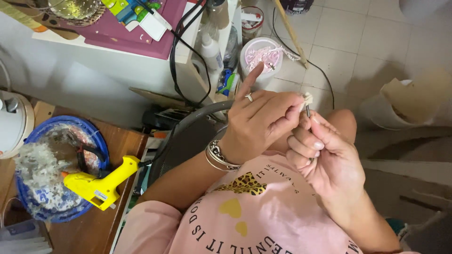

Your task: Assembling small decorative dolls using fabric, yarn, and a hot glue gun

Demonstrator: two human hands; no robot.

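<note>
Two bare hands meet over the person's lap, working on one very small piece. The left hand [261, 120], with a ring on one finger and bracelets at the wrist, pinches a tiny cream-coloured bit [308, 99] between thumb and fingertips, its index finger raised straight and free. The right hand [325, 160] is curled shut around a thin metal pin [308, 112], gripping its lower part so the shaft stands upright, and the cream bit sits right at the pin's top end, touching it. Whether the bit is already fixed to the pin or only pressed against it is too small to tell.

By my reading, the step in hand is seating or shaping that small piece on the tip of the pin. The next move seems to call for a steady right grip while the left fingertips press or turn the bit, with little force, since both parts look slight.

On the wooden table [94, 226] to the left a yellow hot glue gun [101, 183] lies across the rim of a blue plate [33, 136] that holds pale fluffy scraps, well apart from both hands. On the tiled floor [367, 42] beyond the hands stands a white tub [261, 56] with pink and white trimmings inside, and black cables [181, 42] hang from a white shelf unit.
</note>
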